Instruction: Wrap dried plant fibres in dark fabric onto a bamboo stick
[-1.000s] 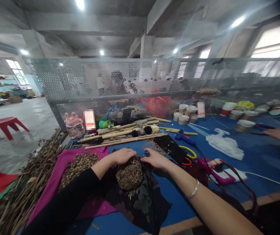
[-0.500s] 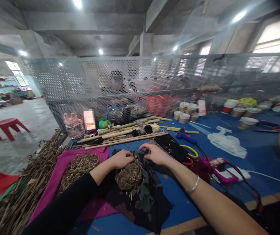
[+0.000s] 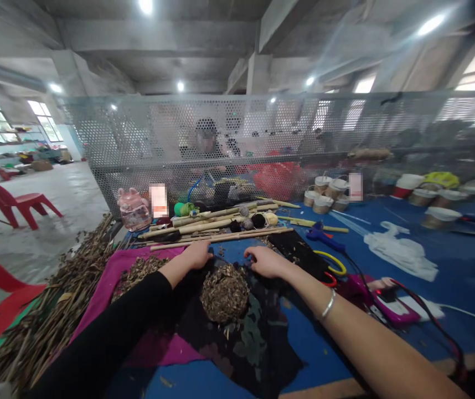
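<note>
A rounded clump of dry brown plant bits (image 3: 225, 293) sits on a dark camouflage cloth (image 3: 258, 343), spread over the blue table. At the cloth's far left side my left hand (image 3: 198, 255) is closed, its fingertips bent down onto the edge. My right hand (image 3: 264, 262), with a bangle at the wrist, curls its fingers at the far right edge of the same cloth. Both hands seem to pinch it, though the fingertips are partly hidden. To the left, a magenta cloth (image 3: 96, 310) holds more loose dry bits (image 3: 144, 271), partly behind my left sleeve.
Bamboo sticks (image 3: 221, 221) and yarn balls (image 3: 258, 220) lie behind the hands. Dry stalks (image 3: 63, 299) are heaped at left. A blue glue gun (image 3: 324, 237), black cloth (image 3: 298, 252), magenta device (image 3: 395, 310) and paper cups (image 3: 324, 194) stand right. A perforated metal screen (image 3: 158, 133) closes the back.
Both hands have moved off the clump's top and farther apart, the left one going back and left. The cloth lies more open around the clump. The view has turned slightly left.
</note>
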`<state>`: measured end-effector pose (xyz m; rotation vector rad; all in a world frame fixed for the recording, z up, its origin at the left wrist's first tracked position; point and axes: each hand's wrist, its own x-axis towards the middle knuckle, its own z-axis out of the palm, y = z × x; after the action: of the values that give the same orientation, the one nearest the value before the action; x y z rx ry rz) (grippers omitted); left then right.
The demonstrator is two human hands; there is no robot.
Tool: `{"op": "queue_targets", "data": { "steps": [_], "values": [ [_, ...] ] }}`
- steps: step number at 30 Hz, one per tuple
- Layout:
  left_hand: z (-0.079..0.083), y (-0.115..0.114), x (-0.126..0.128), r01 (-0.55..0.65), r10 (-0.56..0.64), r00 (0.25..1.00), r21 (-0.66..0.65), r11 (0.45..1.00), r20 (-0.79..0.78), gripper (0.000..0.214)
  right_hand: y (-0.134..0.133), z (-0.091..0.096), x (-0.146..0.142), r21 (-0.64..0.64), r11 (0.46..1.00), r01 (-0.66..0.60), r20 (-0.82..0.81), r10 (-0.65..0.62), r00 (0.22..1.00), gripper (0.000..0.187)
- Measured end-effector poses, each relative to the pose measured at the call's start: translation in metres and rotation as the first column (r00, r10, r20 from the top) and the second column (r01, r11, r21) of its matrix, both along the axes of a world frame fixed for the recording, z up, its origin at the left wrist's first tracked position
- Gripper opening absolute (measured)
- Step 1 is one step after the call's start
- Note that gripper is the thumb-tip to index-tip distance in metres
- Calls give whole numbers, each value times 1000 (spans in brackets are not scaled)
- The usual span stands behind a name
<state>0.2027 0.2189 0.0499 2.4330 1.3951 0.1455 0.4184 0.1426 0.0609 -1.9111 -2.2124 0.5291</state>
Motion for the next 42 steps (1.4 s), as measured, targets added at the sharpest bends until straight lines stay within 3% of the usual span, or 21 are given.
{"op": "queue_targets", "data": {
  "steps": [5,8,12,18,22,26,30,32,36,42],
  "values": [
    [-3,6,1,-2,2,997,-5,1000,-75,10,-4,2,-11,84,996,-1,2,1,1000,32],
    [6,5,-2,-30,31,999,38,999,-14,16,-3,3,-12,101,995,-22,-24,24,999,28],
    [7,8,-8,-89,88,996,26,996,17,16,21,3,-25,131,989,-73,-47,80,996,20],
    [-12,14,-7,-112,111,994,-52,992,-22,19,67,-18,-61,110,982,-154,-43,160,986,16],
    [-14,15,-7,-83,81,996,-86,993,-29,10,77,-23,-54,90,987,-130,-57,136,989,9],
    [-8,15,-10,-91,97,993,-78,993,66,5,67,-7,-35,86,994,-66,-125,76,989,16],
    [-1,16,-15,-62,84,979,-119,991,187,9,42,11,-32,-8,986,-165,-211,160,964,20],
    [1,16,-16,-62,90,970,-129,990,225,10,29,14,-33,-45,983,-179,-176,168,970,22],
    [0,14,-12,-120,144,961,-113,986,236,13,14,9,-30,-43,995,-92,-6,92,996,18],
    [-9,15,-7,-169,176,956,-50,984,235,26,6,-7,-23,0,997,-74,111,74,991,22]
  ]
}}
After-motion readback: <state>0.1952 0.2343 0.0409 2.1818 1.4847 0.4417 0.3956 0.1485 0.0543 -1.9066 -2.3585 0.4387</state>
